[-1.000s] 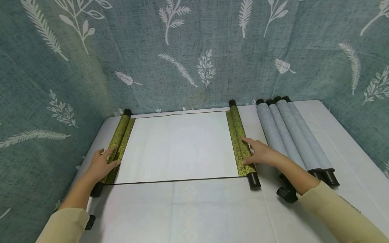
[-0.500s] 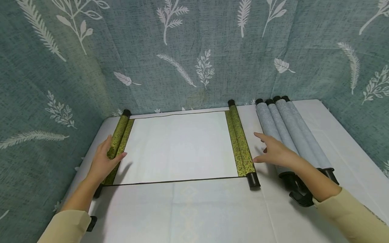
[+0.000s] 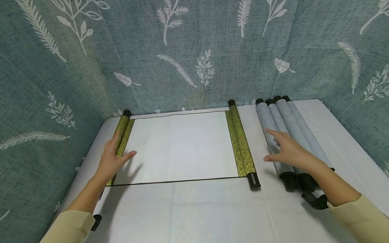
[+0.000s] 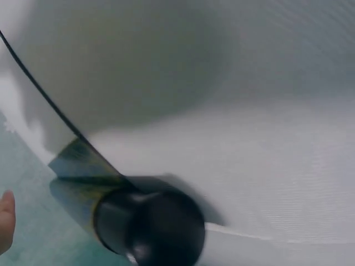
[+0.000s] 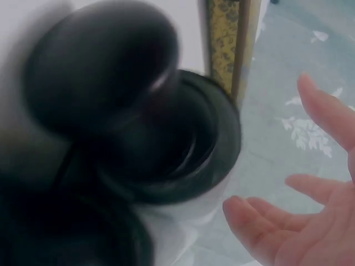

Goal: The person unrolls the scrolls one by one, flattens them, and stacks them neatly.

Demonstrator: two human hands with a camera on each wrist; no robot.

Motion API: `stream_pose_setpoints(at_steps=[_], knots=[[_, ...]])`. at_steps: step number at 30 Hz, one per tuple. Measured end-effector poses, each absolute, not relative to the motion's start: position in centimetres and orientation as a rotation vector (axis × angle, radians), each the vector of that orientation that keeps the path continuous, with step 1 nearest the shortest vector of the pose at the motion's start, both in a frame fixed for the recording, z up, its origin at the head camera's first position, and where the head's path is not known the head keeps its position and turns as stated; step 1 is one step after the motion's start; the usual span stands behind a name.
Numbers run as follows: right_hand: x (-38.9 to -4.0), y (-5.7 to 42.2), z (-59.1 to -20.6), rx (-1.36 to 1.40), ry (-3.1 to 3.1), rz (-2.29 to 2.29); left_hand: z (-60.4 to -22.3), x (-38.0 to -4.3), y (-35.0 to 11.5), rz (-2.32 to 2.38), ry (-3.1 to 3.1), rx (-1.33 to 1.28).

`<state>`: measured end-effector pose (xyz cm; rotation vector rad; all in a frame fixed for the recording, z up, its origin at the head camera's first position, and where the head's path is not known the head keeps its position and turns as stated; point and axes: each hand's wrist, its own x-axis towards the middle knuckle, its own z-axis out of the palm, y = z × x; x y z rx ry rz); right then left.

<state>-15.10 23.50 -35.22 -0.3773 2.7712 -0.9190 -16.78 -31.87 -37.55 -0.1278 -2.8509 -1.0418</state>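
A scroll with a blank white sheet (image 3: 179, 148) lies unrolled on the table. Its ends are wound on two olive-green patterned rollers, the left roller (image 3: 122, 126) and the right roller (image 3: 241, 136), both with black end knobs. My left hand (image 3: 110, 162) is over the left roller and the sheet's edge, fingers spread, its shadow falling on the white. My right hand (image 3: 288, 150) hovers over the grey-blue rolled scrolls (image 3: 293, 125), thumb and index finger apart, holding nothing. In the right wrist view the right hand's fingers (image 5: 249, 221) are spread beside a large black scroll knob (image 5: 211, 138).
The scrolls stand on a white-covered table (image 3: 212, 212), several grey-blue ones side by side at the right. Green leaf-patterned cloth (image 3: 182, 40) rises behind the table and along its sides. Black wrist camera mounts show under both wrists.
Both hands have let go of the green rollers. My right hand has moved right over the grey-blue scrolls; my left has lifted and shifted slightly right. The unrolled scroll stays put.
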Motion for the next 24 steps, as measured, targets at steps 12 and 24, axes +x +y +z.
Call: stream_pose_setpoints(at_steps=[12,24], knots=[[-14.3,25.7,-36.2,-0.505,2.931,-0.831,-36.9,-17.0,-28.0,-1.164,-2.822,-0.275],[-13.7,27.4,-37.4,-0.464,2.927,-0.821,-36.9,-17.0,-23.5,-1.333,-2.797,-0.393]])
